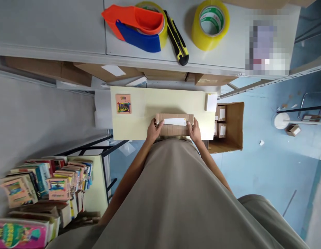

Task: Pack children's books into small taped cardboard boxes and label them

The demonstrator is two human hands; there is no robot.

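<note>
A small brown cardboard box (173, 130) with a white label (175, 121) on its top is at the near edge of the pale yellow table (139, 126), close to my body. My left hand (154, 130) grips its left end, thumb on top and fingers down the side. At the opposite end my right hand (194, 130) holds it the same way. Clear tape shines at both ends of the box. Whether it rests on the table or is slightly lifted, I cannot tell.
A booklet (123, 104) and a white label stack (211, 102) lie on the table. To the right stands an open carton (234, 128) holding several boxes. The shelf above bears a tape dispenser (139, 27), a cutter (176, 38) and a tape roll (210, 25). Books (56, 186) are piled at left.
</note>
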